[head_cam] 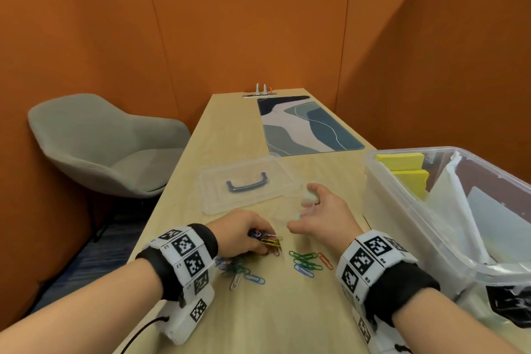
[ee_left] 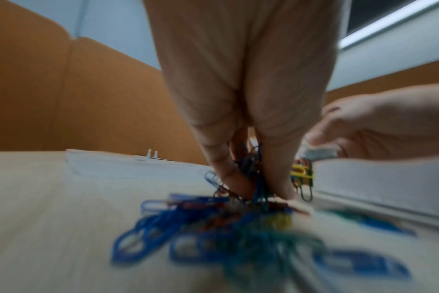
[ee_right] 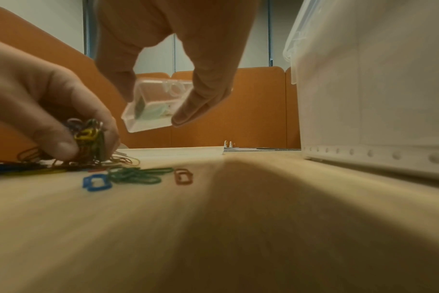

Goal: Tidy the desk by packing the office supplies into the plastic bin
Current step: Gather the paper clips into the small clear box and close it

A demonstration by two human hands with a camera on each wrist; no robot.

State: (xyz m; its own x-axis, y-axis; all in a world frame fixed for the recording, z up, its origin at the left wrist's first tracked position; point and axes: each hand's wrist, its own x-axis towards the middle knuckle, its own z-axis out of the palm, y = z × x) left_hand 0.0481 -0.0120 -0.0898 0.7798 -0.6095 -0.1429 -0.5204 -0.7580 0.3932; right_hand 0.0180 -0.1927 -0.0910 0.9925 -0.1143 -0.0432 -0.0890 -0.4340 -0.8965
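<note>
Down by the wrists on the desk (head_cam: 287, 310), a bunch of paper clips (head_cam: 265, 240) is being pinched by the left hand (head_cam: 241, 231), while a little clear box (ee_right: 156, 107) is being held up by the right hand (head_cam: 324, 214) beside the plastic bin (head_cam: 382, 198); the clips look light, slippery and easily dropped, so small bunches are probably best.

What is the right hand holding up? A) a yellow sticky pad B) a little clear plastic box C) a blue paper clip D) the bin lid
B: in the right wrist view the right hand pinches a little clear plastic box above the desk.
</note>
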